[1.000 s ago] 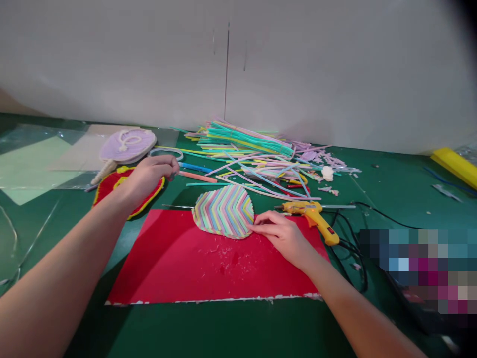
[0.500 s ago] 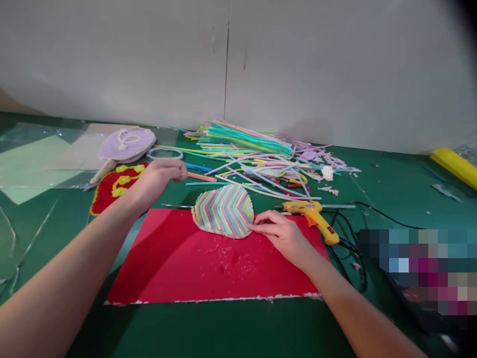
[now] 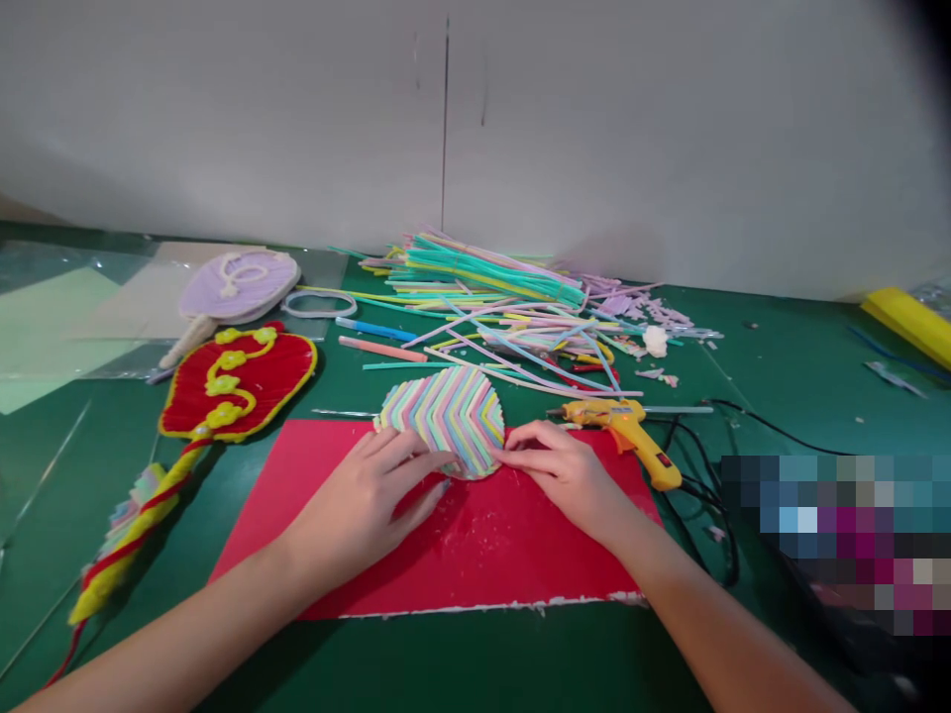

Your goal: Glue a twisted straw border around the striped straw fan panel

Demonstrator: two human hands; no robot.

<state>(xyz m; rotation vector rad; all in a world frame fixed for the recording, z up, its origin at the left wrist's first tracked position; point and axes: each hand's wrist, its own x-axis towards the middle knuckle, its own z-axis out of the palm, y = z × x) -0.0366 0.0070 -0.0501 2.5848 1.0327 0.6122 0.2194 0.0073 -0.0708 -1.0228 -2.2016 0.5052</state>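
Observation:
A striped pipe-cleaner fan panel [image 3: 446, 408], in pastel zigzag rows, lies on a red board [image 3: 475, 564]. My left hand [image 3: 378, 485] rests against its lower left edge, fingers stretched over it and the thumb a little apart. At the lower right edge, the thumb and fingers of my right hand [image 3: 561, 465] pinch the panel's rim. Just behind my right hand is a yellow glue gun [image 3: 624, 426] lying on its side, a clear glue stick poking out of its back.
Left of the board lie a red-and-yellow fan [image 3: 245, 381] and a purple fan [image 3: 242, 287]. Bundled pipe cleaners [image 3: 490, 272], a pink-orange marker [image 3: 382, 349] and a blue marker [image 3: 378, 329] are farther back. A black cable [image 3: 724, 535] curls at right. A grey wall stands behind.
My left hand has come down from above the red-and-yellow fan to the striped panel, uncovering that fan. My right hand keeps its place at the panel's edge.

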